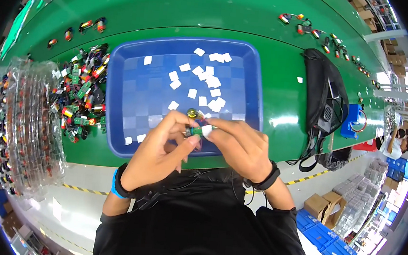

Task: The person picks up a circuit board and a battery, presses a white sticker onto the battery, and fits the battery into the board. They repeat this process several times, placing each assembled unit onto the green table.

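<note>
Over the near edge of a blue tray [112, 96], my left hand [157, 145] grips a small green circuit board [195, 131] with parts and wires on it. A round yellowish part [192, 112] shows just beyond the fingertips and seems to belong to it. My right hand [241, 147] pinches a small white square pad [206, 129] against the board. Whether the pad sticks to the board cannot be seen. Several more white squares [192, 93] lie scattered on the tray's bottom, mostly toward its middle and right.
Left of the tray is a heap of wired circuit boards [80, 89], beside stacked clear plastic trays [34, 123] holding similar parts. A black backpack [325, 94] and a blue box [353, 121] are at the right. Loose assemblies [86, 24] line the green table's far side. Another person [395, 142] is far right.
</note>
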{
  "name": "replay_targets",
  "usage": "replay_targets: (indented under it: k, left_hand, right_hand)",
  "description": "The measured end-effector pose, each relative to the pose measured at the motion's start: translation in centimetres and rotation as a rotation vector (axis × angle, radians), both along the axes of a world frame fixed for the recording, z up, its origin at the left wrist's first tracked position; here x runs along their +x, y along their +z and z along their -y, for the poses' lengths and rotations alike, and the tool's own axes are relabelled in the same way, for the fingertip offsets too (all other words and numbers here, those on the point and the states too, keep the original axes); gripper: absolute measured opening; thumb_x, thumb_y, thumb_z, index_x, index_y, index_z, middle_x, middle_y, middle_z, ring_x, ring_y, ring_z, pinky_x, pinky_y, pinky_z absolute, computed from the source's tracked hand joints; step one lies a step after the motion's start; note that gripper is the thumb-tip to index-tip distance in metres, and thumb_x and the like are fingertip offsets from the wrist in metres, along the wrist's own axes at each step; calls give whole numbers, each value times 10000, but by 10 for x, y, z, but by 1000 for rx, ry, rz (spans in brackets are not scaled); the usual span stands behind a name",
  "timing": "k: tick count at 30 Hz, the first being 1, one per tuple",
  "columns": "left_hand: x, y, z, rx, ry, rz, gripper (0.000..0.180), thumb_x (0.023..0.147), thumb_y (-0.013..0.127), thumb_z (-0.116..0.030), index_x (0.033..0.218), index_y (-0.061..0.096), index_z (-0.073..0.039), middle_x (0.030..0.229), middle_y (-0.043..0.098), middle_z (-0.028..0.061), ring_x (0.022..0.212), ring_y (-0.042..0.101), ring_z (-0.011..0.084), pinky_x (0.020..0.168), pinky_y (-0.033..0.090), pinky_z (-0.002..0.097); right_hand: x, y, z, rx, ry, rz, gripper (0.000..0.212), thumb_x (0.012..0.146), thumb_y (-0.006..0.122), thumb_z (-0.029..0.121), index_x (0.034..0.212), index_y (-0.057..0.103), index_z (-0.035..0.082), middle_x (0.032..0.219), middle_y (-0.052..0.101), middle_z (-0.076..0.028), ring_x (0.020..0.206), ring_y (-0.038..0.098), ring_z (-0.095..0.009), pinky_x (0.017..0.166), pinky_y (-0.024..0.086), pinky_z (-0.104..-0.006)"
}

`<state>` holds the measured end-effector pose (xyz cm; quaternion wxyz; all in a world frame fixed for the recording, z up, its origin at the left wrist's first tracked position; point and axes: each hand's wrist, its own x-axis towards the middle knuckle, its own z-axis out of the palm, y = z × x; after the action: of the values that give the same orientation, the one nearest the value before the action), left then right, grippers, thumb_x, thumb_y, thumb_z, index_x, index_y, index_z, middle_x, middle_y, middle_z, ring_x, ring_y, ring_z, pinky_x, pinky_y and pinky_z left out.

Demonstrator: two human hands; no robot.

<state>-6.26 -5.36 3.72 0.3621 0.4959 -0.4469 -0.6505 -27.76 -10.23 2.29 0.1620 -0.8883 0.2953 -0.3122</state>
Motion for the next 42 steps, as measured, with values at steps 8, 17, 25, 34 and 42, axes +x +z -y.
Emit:
replay_targets:
  k: [8, 17, 25, 34, 42]
  left_hand:
    - [-3, -3, 7, -323, 44, 559, 101, 1021, 524, -124, 1055, 542, -31, 703, 622, 90, 595, 585, 154, 546, 445, 338]
    - [5, -8, 0, -415, 71, 390, 127, 1027, 503, -121, 963, 550, -21, 659, 531, 70, 564, 477, 148, 531, 361, 311]
    - [-12, -6, 5, -367, 111, 389, 108, 1023, 460, -77, 964, 523, -13, 730, 521, 41, 624, 456, 106, 551, 357, 271]
    - [9, 3, -6, -54, -61, 188, 233, 948, 640, -112, 1154, 573, -23, 692, 567, 88, 601, 547, 159, 575, 403, 299]
    - [10, 0, 18, -155, -41, 172, 321, 925, 718, -154, 1203, 606, -39, 739, 608, 49, 619, 566, 82, 543, 492, 264]
  right_hand:
    - [16, -1, 24, 341, -237, 107, 162, 879, 716, 91, 1025, 653, 57, 894, 705, -84, 738, 677, -281, 624, 548, -322]
    - [18, 4, 22, 634, 76, 250, 253, 986, 604, 214, 1158, 631, 30, 941, 713, -130, 846, 708, -288, 728, 544, -367]
    - [8, 18, 17, 760, 151, 237, 271, 940, 679, 220, 1146, 634, 50, 978, 691, -100, 890, 692, -244, 722, 532, -341]
    - [6, 21, 11, 358, 1, 200, 284, 810, 787, 117, 1080, 719, 63, 905, 648, -71, 804, 628, -241, 681, 493, -346]
    - [4, 34, 27, 365, 119, 42, 286, 707, 804, -13, 968, 708, 50, 946, 695, -80, 933, 616, -276, 793, 497, -391]
